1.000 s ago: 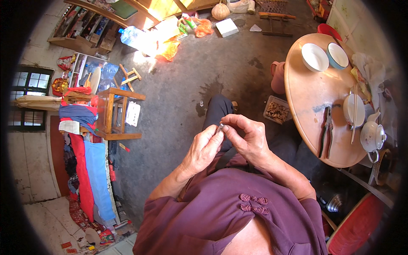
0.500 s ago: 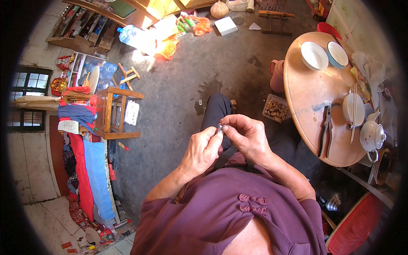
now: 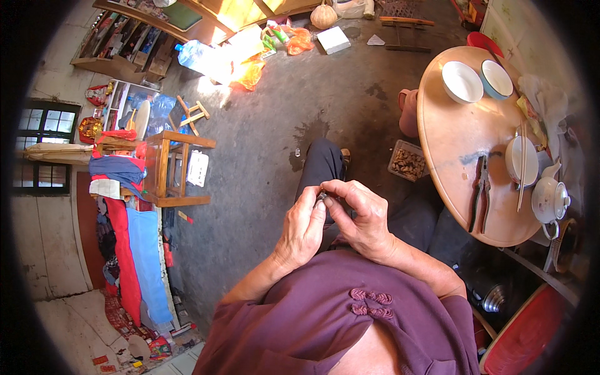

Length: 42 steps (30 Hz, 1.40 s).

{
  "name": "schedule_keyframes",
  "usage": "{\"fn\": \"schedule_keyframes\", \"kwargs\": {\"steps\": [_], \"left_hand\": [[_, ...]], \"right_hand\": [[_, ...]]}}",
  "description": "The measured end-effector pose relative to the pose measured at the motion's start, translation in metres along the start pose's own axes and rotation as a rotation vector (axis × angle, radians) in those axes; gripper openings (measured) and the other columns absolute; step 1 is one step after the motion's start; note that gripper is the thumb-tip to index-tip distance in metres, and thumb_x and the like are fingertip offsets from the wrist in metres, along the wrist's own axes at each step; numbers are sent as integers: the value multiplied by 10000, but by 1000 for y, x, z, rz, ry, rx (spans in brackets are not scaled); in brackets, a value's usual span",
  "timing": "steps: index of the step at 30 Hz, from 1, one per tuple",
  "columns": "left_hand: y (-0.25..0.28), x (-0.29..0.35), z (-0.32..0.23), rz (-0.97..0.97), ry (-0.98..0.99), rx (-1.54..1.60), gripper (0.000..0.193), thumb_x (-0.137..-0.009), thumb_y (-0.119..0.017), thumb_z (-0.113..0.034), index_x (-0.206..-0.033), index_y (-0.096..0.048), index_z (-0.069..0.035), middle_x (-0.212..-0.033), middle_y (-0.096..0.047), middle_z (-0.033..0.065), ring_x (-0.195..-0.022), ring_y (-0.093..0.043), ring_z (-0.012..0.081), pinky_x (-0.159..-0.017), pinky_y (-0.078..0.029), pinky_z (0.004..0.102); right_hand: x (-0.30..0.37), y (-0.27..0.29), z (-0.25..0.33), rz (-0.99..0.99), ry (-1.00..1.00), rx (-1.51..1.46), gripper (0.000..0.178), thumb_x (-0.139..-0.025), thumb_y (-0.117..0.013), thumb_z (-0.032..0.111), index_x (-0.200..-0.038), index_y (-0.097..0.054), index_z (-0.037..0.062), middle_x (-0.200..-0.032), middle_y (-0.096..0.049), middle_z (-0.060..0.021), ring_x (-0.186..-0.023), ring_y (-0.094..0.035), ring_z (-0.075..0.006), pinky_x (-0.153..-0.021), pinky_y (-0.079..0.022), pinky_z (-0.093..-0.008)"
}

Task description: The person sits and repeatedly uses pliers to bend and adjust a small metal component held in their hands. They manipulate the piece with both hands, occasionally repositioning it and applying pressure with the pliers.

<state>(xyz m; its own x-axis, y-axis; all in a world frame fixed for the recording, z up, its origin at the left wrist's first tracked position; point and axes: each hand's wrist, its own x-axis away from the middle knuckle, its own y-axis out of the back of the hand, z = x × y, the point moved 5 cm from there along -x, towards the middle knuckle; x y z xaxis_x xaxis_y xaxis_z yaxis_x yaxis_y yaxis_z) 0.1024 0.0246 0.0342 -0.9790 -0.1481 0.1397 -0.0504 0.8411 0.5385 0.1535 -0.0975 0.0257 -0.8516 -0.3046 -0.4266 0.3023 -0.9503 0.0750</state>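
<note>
Both hands meet in front of my lap, fingertips together around a small dark, shiny piece (image 3: 322, 195). It looks metallic but is too small and too covered to name. My left hand (image 3: 299, 230) is closed, pinching it between thumb and curled fingers. My right hand (image 3: 365, 219) is closed as well, with thumb and forefinger on the piece from the other side. To the right, pliers with dark handles (image 3: 480, 197) lie on the round wooden table (image 3: 447, 169), apart from both hands.
The table also carries a white bowl (image 3: 462, 82), a bowl with chopsticks (image 3: 522, 164) and a white teapot (image 3: 550, 199). Beside it on the floor sits a box of brownish pieces (image 3: 407, 161). A wooden stool (image 3: 181, 201) stands left, and a water bottle (image 3: 199, 57) lies further off.
My hands have come slightly lower and nearer my body. The fingers have shifted around the small piece, which shows darker and less plainly than before.
</note>
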Motion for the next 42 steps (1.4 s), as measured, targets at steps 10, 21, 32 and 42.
{"fn": "schedule_keyframes", "kwargs": {"steps": [10, 21, 32, 42], "left_hand": [[5, 14, -14, -107, -261, -128, 239, -965, -429, -128, -1132, -520, 17, -899, -612, 171, -770, -612, 297, -684, -484, 363], [-31, 17, 91, 42, 319, 353, 218, -997, -438, -206, -899, -553, -49, -670, -508, 2, -570, -471, 70, -501, -396, 227], [-8, -10, 63, -80, 233, 312, 190, -931, -548, -80, -1094, -583, 12, -786, -620, 35, -631, -561, 99, -595, -492, 256], [7, -10, 67, -229, -24, 263, 144, -916, -561, -18, -1045, -606, 30, -906, -648, 52, -796, -599, 94, -694, -495, 241]], "right_hand": [[3, 5, 10, 8, 28, -166, 242, -784, -667, -22, -1023, -648, 11, -836, -662, -113, -732, -661, -226, -632, -524, -306], [44, -27, -71, 225, -597, -291, 210, -874, -642, 44, -1069, -629, -37, -938, -696, -85, -836, -633, -100, -756, -533, -258], [30, -34, -78, 41, -504, -364, 224, -870, -611, 13, -1093, -624, -9, -948, -695, -109, -862, -661, -137, -751, -534, -269], [18, -41, -69, 13, -518, -337, 183, -845, -655, 34, -1026, -646, 16, -901, -663, -107, -769, -648, -176, -692, -520, -277]]}}
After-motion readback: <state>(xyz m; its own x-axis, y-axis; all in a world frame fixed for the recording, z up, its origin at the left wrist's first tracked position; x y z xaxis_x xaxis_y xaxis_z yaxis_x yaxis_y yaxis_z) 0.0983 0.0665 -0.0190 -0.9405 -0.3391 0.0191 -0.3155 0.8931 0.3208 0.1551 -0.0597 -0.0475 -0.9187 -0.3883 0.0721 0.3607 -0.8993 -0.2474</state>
